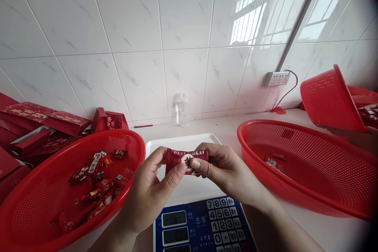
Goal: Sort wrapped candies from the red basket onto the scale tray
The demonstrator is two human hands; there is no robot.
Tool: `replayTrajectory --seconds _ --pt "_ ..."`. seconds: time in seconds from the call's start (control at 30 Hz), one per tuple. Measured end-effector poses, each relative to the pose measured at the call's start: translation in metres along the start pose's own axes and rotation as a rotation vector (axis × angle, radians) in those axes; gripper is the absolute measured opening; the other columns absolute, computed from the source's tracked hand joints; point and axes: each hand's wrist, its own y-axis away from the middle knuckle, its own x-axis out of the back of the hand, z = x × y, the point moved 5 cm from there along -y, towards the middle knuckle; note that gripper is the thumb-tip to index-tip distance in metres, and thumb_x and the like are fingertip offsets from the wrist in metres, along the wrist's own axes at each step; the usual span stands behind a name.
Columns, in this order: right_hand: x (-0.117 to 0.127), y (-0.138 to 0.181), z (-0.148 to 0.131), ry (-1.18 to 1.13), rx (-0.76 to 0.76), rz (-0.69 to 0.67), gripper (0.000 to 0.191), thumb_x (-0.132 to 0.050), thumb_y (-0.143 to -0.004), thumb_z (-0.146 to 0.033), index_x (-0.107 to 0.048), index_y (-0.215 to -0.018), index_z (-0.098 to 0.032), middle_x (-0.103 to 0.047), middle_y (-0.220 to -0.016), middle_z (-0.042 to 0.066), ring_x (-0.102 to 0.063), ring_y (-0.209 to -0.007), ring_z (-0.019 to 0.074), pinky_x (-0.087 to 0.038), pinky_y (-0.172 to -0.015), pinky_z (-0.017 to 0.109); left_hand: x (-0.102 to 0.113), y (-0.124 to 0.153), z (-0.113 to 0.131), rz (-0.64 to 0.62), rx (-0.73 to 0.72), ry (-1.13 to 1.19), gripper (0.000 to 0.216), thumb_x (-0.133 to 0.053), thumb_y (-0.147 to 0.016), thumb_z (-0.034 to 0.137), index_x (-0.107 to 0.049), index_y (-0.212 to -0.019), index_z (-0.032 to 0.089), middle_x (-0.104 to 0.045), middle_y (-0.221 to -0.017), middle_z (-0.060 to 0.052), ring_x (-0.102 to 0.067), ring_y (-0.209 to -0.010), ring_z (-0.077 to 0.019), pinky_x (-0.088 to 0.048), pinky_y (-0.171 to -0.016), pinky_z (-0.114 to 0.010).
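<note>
A small red candy packet (186, 160) printed "SWEET SUGAR" is pinched between both my hands above the white pan of a scale (180, 143). My left hand (153, 189) holds its left end with thumb and fingers. My right hand (224, 169) grips its right end, thumb on the front. To the left, a red mesh basket (35, 208) holds several red wrapped candies (97, 181). To the right, a second red mesh basket (310, 141) has a few candies (273, 161) on its bottom.
The scale's blue keypad and displays (203, 226) sit below my hands. Red gift boxes (38, 126) are stacked at far left. A clear bottle (183, 109) stands by the tiled wall. Another person's hand holds a tilted red basket (330, 98) at right. A power strip (277, 78) hangs on the wall.
</note>
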Motion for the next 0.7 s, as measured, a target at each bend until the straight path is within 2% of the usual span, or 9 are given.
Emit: replayTrajectory --seconds 0.1,0.17,0.27,0.33,0.43,0.53,0.6,0.7 --pt "-0.001 0.002 -0.001 -0.027 0.014 -0.010 0.043 -0.068 -0.085 -0.058 -0.059 -0.071 -0.018 -0.055 -0.066 -0.001 -0.050 -0.063 0.0126 -0.042 -0.058 0.027 0.000 0.004 0.001 0.048 -0.035 -0.014 0.011 -0.062 -0.094 0.036 -0.064 -0.092 0.025 -0.069 -0.091 -0.001 -0.064 -0.089 -0.0171 -0.050 -0.083 -0.028" --pt "-0.001 0.003 -0.002 -0.036 0.020 -0.003 0.041 -0.071 -0.083 -0.056 -0.060 -0.071 -0.018 -0.055 -0.066 -0.001 -0.049 -0.063 0.0125 -0.042 -0.059 0.027 0.003 0.007 0.002 0.154 -0.112 -0.053 0.011 -0.067 -0.091 0.032 -0.062 -0.101 0.029 -0.065 -0.093 0.001 -0.062 -0.090 -0.0166 -0.050 -0.083 -0.027" --pt "0.000 0.003 -0.004 -0.022 0.033 0.004 0.041 -0.070 -0.084 -0.055 -0.060 -0.070 -0.018 -0.055 -0.065 -0.001 -0.050 -0.062 0.0126 -0.042 -0.058 0.027 0.008 0.016 0.012 0.333 -0.313 -0.137 0.036 -0.073 -0.086 0.024 -0.057 -0.115 0.037 -0.058 -0.115 0.000 -0.055 -0.112 -0.0198 -0.046 -0.099 -0.032" --pt "0.002 0.002 -0.004 0.014 0.035 0.011 0.042 -0.067 -0.086 -0.057 -0.060 -0.071 -0.018 -0.056 -0.066 -0.001 -0.050 -0.063 0.0130 -0.042 -0.058 0.027 0.008 0.022 0.019 0.390 -0.426 -0.241 0.037 -0.072 -0.085 0.020 -0.059 -0.114 0.039 -0.052 -0.124 0.000 -0.048 -0.124 -0.0222 -0.039 -0.109 -0.038" --pt "0.002 0.000 -0.001 0.185 0.007 0.011 0.039 -0.062 -0.090 -0.053 -0.061 -0.074 -0.018 -0.058 -0.067 0.000 -0.051 -0.062 0.0131 -0.039 -0.055 0.025 0.007 0.027 0.026 0.403 -0.479 -0.404 0.025 -0.069 -0.087 0.016 -0.065 -0.101 0.036 -0.050 -0.127 0.001 -0.046 -0.128 -0.0215 -0.034 -0.114 -0.038" --pt "-0.001 -0.003 0.003 0.494 -0.005 0.029 0.029 -0.062 -0.093 -0.037 -0.062 -0.072 -0.018 -0.061 -0.065 -0.001 -0.049 -0.058 0.0114 -0.034 -0.053 0.024 0.005 0.031 0.031 0.367 -0.529 -0.492 0.026 -0.065 -0.086 0.007 -0.066 -0.094 0.031 -0.051 -0.128 0.002 -0.049 -0.126 -0.0172 -0.039 -0.111 -0.032" --pt "-0.005 -0.005 0.006 0.667 -0.022 0.028 0.026 -0.063 -0.092 -0.027 -0.063 -0.068 -0.018 -0.064 -0.065 -0.001 -0.051 -0.057 0.0108 -0.033 -0.054 0.024 0.004 0.032 0.034 0.334 -0.559 -0.498 0.028 -0.062 -0.085 0.002 -0.064 -0.091 0.029 -0.053 -0.124 0.002 -0.050 -0.125 -0.0131 -0.041 -0.109 -0.025" --pt "-0.011 -0.009 0.011 0.797 -0.081 -0.040 0.024 -0.063 -0.092 -0.024 -0.067 -0.069 -0.018 -0.069 -0.069 0.000 -0.058 -0.060 0.0123 -0.035 -0.056 0.024 0.004 0.030 0.035 0.306 -0.527 -0.431 0.027 -0.060 -0.085 0.002 -0.061 -0.086 0.028 -0.055 -0.118 0.005 -0.051 -0.124 -0.0085 -0.039 -0.110 -0.019"
